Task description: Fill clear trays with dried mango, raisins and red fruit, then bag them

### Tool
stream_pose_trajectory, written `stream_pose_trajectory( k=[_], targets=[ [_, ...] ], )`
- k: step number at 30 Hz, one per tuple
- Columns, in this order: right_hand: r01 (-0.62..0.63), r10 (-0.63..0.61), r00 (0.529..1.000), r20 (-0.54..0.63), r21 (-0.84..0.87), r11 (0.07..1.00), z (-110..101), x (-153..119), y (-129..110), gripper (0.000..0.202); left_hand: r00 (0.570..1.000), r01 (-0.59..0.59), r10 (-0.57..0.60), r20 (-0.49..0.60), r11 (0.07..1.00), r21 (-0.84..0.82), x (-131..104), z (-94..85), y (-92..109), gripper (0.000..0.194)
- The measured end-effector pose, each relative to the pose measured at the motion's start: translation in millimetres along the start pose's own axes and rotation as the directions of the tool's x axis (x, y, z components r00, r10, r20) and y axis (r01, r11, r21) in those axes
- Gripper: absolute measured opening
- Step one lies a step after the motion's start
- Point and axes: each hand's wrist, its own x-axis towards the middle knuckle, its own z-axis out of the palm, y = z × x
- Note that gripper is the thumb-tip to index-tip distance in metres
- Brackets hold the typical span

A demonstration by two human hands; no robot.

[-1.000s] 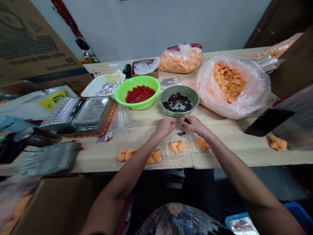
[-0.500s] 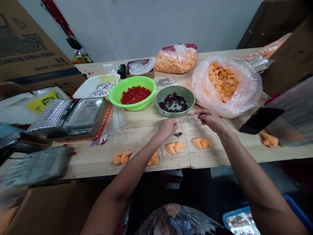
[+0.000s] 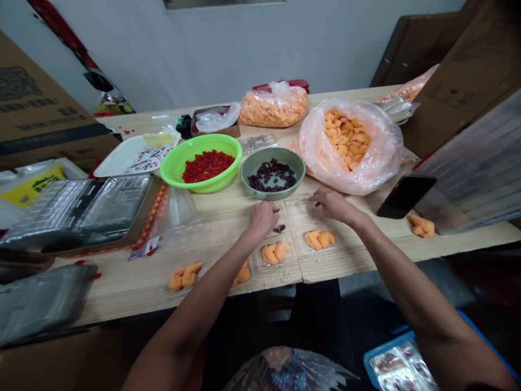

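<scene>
My left hand point(image 3: 264, 219) is closed in a pinch, with a small dark raisin-like piece at its fingertips, over a clear plastic tray. Just below it in that tray lie a few dark raisin-like pieces point(image 3: 279, 228). My right hand point(image 3: 331, 205) pinches a similar dark piece above the back of the neighbouring clear tray point(image 3: 299, 210). Orange shell-shaped pieces point(image 3: 319, 239) sit in the front of the right tray, and more orange pieces point(image 3: 275, 252) in the one beside it. Behind both hands stands a grey-green bowl point(image 3: 253, 187) of dark pieces.
Left of it is a green bowl point(image 3: 173, 178) of red cubes. A plastic bag point(image 3: 311, 155) of orange pieces stands at right, near a leaning phone point(image 3: 407, 195). Stacked clear trays point(image 3: 116, 203) fill a box at left. More orange pieces point(image 3: 185, 275) lie near the front edge.
The camera view has turned, so the table things sit further left. My right hand has come down closer to its tray. My left hand stays over its tray, still pinched.
</scene>
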Motion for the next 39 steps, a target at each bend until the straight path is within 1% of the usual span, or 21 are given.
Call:
stream_pose_trajectory(
  k=[2, 4, 7, 9, 11, 13, 15, 17, 18, 20, 22, 24, 26, 28, 30, 31, 33, 34, 36, 38, 39],
  targets=[
    [-0.051, 0.049, 0.998, -0.046, -0.030, 0.998, -5, -1, 1, 0.047, 0.999, -0.048, 0.048, 0.010, 0.998, 0.034, -1, -2.9, -1, 0.029],
    [-0.146, 0.143, 0.987, -0.070, -0.047, 0.988, -11, -2, 0, 0.044, 0.993, -0.107, 0.103, 0.059, 0.993, 0.057, -1, -5.0, -3, 0.026],
    [-0.238, 0.238, 0.971, -0.002, -0.062, 0.969, -13, -3, -1, 0.038, 0.981, -0.169, 0.166, 0.098, 0.986, 0.018, 1, -5.0, -10, 0.023],
    [-0.250, 0.255, 0.966, 0.042, -0.092, 0.964, -11, -4, -2, 0.036, 0.978, -0.185, 0.188, 0.086, 0.982, -0.040, 2, -3.0, -15, 0.024],
    [-0.230, 0.239, 0.970, 0.053, -0.135, 0.964, -8, -5, -3, 0.036, 0.976, -0.197, 0.204, 0.076, 0.976, -0.096, 2, -0.8, -19, 0.027],
    [-0.215, 0.221, 0.975, 0.024, -0.154, 0.964, -7, -6, -5, 0.035, 0.976, -0.197, 0.207, 0.065, 0.971, -0.134, 1, -0.7, -19, 0.028],
    [-0.233, 0.230, 0.972, -0.040, -0.132, 0.964, -9, -5, -11, 0.033, 0.980, -0.182, 0.193, 0.056, 0.970, -0.160, -1, -3.7, -17, 0.027],
    [-0.249, 0.244, 0.967, -0.068, -0.084, 0.965, -11, -5, -26, 0.031, 0.987, -0.150, 0.159, 0.039, 0.973, -0.176, -5, -9.5, -13, 0.025],
    [-0.241, 0.238, 0.970, -0.050, -0.066, 0.968, -11, -4, -36, 0.030, 0.990, -0.135, 0.142, 0.025, 0.975, -0.178, -8, -12.9, -12, 0.025],
    [-0.185, 0.187, 0.982, 0.032, -0.055, 0.981, -7, -3, -61, 0.029, 0.990, -0.133, 0.138, 0.014, 0.977, -0.167, -15, -19.4, -11, 0.022],
    [-0.113, 0.120, 0.985, 0.125, -0.061, 0.992, 3, -1, -87, 0.029, 0.980, -0.174, 0.186, 0.063, 0.972, -0.159, -25, -23.7, -12, 0.017],
    [-0.056, 0.065, 0.980, 0.188, -0.055, 0.997, 15, 3, -110, 0.029, 0.953, -0.240, 0.262, 0.151, 0.959, -0.149, -33, -24.4, -15, 0.014],
    [-0.035, 0.044, 0.977, 0.208, -0.046, 0.998, 27, 7, -126, 0.028, 0.933, -0.284, 0.303, 0.195, 0.951, -0.118, -39, -21.7, -16, 0.013],
    [-0.046, 0.053, 0.980, 0.193, -0.041, 0.998, 34, 11, -133, 0.027, 0.935, -0.293, 0.302, 0.188, 0.953, -0.076, -42, -17.2, -16, 0.012],
    [-0.076, 0.082, 0.982, 0.168, -0.045, 0.996, 33, 14, -131, 0.027, 0.946, -0.273, 0.285, 0.151, 0.957, -0.097, -42, -13.9, -17, 0.010],
    [-0.095, 0.103, 0.983, 0.154, -0.054, 0.994, 30, 15, -127, 0.028, 0.954, -0.253, 0.272, 0.124, 0.955, -0.152, -41, -13.5, -18, 0.008],
    [-0.148, 0.158, 0.980, 0.121, -0.089, 0.985, 20, 15, -113, 0.031, 0.972, -0.185, 0.222, 0.073, 0.921, -0.342, -39, -16.8, -25, 0.005],
    [-0.180, 0.191, 0.976, 0.104, -0.113, 0.977, 15, 15, -104, 0.032, 0.982, -0.141, 0.182, 0.048, 0.880, -0.453, -38, -20.7, -30, 0.005],
    [-0.235, 0.251, 0.964, 0.083, -0.166, 0.958, 6, 15, -85, 0.035, 0.997, -0.041, 0.074, 0.025, 0.767, -0.641, -37, -32.3, -45, 0.011],
    [-0.257, 0.282, 0.955, 0.096, -0.211, 0.943, 1, 14, -69, 0.034, 0.998, 0.058, -0.048, 0.035, 0.666, -0.744, -39, -47.0, -64, 0.018],
    [-0.255, 0.285, 0.952, 0.113, -0.227, 0.940, 1, 13, -62, 0.032, 0.994, 0.096, -0.104, 0.039, 0.632, -0.769, -42, -54.6, -74, 0.020]
  ],
)
